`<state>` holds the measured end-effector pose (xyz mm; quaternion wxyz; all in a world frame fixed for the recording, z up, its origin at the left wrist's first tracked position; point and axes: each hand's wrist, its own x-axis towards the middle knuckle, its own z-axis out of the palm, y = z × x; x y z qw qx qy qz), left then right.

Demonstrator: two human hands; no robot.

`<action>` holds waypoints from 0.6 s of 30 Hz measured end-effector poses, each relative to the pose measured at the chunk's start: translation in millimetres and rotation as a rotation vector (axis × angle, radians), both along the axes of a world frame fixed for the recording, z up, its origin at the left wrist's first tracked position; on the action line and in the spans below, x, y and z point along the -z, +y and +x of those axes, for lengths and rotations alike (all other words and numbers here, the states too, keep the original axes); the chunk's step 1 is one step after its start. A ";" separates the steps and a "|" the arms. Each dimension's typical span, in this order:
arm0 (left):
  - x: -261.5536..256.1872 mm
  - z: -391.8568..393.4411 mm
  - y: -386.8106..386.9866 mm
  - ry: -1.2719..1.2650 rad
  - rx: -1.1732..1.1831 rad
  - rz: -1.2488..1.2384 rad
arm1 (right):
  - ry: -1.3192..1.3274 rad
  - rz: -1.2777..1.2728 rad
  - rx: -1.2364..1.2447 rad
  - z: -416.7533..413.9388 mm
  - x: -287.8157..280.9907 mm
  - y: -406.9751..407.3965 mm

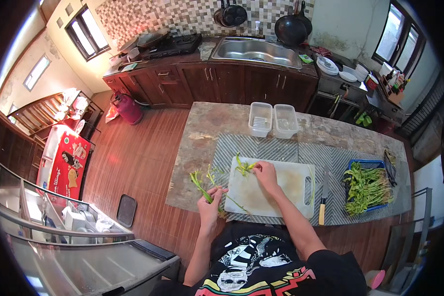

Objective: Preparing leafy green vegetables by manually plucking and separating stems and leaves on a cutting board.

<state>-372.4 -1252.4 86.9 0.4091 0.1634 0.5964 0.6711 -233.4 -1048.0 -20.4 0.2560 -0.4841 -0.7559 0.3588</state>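
Note:
My left hand (210,205) is closed around several green leafy vegetable stems (198,183), just off the left edge of a white plastic cutting board (285,185). Over the board's upper left part, my right hand (266,175) pinches a small piece of greens (245,168) between its fingertips. One thin stem slants from my left hand across the board's lower left corner. A kitchen knife (323,203) with a light wooden handle lies right of the board. Further right, a blue plastic basket (366,161) holds a heap of leafy greens (366,188) with long stems.
Two translucent plastic containers (261,120) stand side by side at the table's far edge. Patterned grey mats (233,144) lie under the board. Beyond the table (203,122) are a steel sink (259,51) and a gas stove (177,46). A glass-topped cabinet stands at lower left.

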 end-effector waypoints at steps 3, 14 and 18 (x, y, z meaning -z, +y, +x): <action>-2.1 5.1 10.3 0.028 0.080 0.016 | 0.124 0.278 -0.073 17.4 22.4 5.2; -18.3 18.9 20.3 0.275 0.303 -0.083 | 0.514 -0.313 -0.420 23.8 -133.3 -70.9; -5.4 14.8 22.4 0.360 0.330 -0.122 | 0.458 -0.325 -0.361 25.1 -140.9 -76.4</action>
